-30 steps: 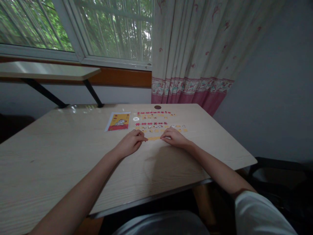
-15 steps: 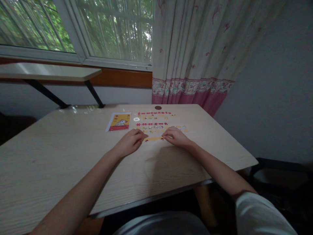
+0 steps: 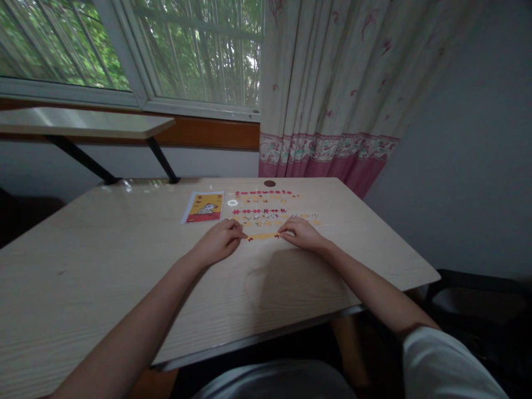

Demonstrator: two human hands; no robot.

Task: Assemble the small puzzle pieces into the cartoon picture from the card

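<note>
A short strip of joined yellow jigsaw puzzle pieces (image 3: 262, 236), dark red at both ends, lies flat on the light wooden table (image 3: 187, 310). My left hand (image 3: 222, 239) has its fingers curled and its fingertips at the strip's left end. At the right end, my right hand (image 3: 302, 233) pinches with thumb and forefinger. Just beyond the hands are rows of loose puzzle pieces: a red row (image 3: 258, 211), yellow and white pieces (image 3: 266, 217), and another red row (image 3: 264, 192) farther back.
A picture card (image 3: 204, 208) showing a white animal on yellow and red lies left of the pieces. Behind are a round dark cable hole (image 3: 270, 183), a raised shelf (image 3: 83, 122) on black legs, and a curtain (image 3: 324, 111). A dark chair (image 3: 477, 282) stands at right.
My left fingertips have come down slightly onto the strip's left end. My right hand has shifted a little to the right, still at the other end. The view has moved slightly.
</note>
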